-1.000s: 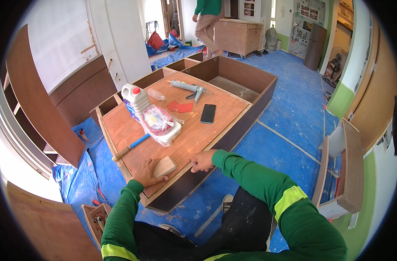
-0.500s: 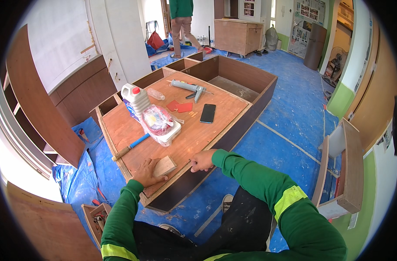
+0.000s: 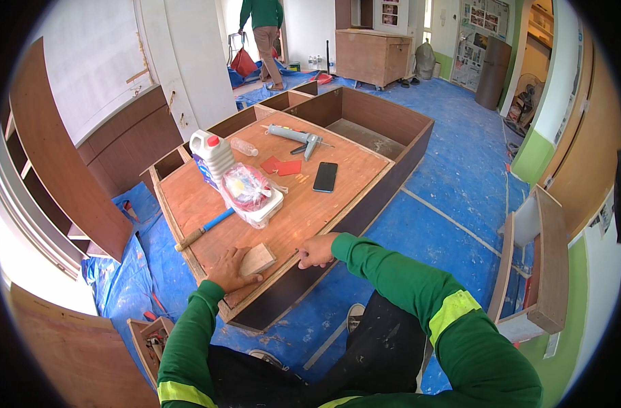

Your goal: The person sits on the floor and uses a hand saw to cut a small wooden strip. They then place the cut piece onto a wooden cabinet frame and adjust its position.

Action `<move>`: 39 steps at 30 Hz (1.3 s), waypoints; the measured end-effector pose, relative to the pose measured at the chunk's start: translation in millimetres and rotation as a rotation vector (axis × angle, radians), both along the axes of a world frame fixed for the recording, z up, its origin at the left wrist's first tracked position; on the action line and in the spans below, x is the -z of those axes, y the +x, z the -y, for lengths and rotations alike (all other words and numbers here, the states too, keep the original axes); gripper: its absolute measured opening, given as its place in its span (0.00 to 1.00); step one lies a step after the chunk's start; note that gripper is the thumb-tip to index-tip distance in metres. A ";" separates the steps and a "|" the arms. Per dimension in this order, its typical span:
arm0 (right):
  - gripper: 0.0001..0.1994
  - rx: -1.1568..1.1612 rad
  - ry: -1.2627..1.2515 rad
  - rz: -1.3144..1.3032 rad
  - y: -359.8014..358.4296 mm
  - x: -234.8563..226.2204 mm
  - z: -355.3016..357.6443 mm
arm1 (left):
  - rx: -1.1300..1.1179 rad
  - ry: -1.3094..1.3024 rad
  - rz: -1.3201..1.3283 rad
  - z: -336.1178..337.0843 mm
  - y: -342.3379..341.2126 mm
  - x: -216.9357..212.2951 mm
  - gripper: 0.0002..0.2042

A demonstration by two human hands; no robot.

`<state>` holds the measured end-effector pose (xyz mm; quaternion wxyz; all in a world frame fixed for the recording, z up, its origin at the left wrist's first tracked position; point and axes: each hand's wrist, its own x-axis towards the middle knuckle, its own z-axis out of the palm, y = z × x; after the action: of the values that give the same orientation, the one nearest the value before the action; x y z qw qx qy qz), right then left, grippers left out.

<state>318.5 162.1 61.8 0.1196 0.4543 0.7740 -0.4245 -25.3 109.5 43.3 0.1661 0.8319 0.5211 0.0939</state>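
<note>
My left hand [image 3: 227, 270] rests near the close corner of the wooden panel [image 3: 304, 228]. Its fingers and thumb are around a small pale wood block [image 3: 258, 260] lying flat on the panel. At the panel's front edge, my right hand [image 3: 316, 251] is closed, fingers curled against the edge; whatever they may pinch is hidden. Beyond the block lie a blue-shafted hammer [image 3: 219, 221] with a wooden end and a plastic-wrapped tub [image 3: 248, 190]. The panel tops a low, dark-sided cabinet frame [image 3: 361, 214].
A white jug [image 3: 215, 153], clear bottle [image 3: 244, 147], red sandpaper-like pieces [image 3: 289, 168], caulking gun [image 3: 300, 136] and black phone [image 3: 325, 177] lie on the panel. Blue sheeting [image 3: 453, 177] covers the floor. A drawer-like box [image 3: 538, 258] stands right. A co-worker [image 3: 264, 34] is at the back.
The co-worker at the back has moved left, one hand now beside a red bag. My two hands and the things on the panel stay in place.
</note>
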 end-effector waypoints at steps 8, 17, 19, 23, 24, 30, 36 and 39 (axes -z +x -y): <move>0.23 0.001 0.002 0.004 -1.1 2.1 -0.8 | 0.001 0.003 0.008 0.4 -0.4 -0.7 0.52; 0.24 0.000 -0.005 0.014 -0.4 4.4 -2.6 | -0.018 -0.030 -0.003 1.7 1.2 -3.3 0.54; 0.25 -0.007 0.000 0.019 -0.6 3.2 -1.8 | -0.020 -0.033 -0.009 1.9 1.9 -4.2 0.54; 0.25 0.000 -0.008 0.014 -1.6 2.2 -1.2 | -0.008 -0.002 -0.011 0.7 -1.7 1.2 0.54; 0.25 -0.001 -0.009 0.017 -1.5 3.0 -1.8 | 0.001 0.015 -0.008 0.4 -1.2 1.5 0.54; 0.25 -0.004 -0.012 0.019 -1.1 5.9 -3.6 | -0.002 -0.001 -0.015 -0.6 -0.6 1.0 0.54; 0.25 0.007 -0.013 0.017 -0.5 2.3 -1.4 | -0.014 -0.015 -0.012 0.9 0.6 -2.2 0.54; 0.25 0.012 -0.003 0.022 -1.3 -0.4 0.3 | -0.004 -0.002 -0.002 -0.8 -2.2 2.7 0.54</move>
<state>317.2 161.9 62.2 0.1264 0.4635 0.7691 -0.4215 -27.5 110.3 40.6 0.1661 0.8307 0.5231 0.0933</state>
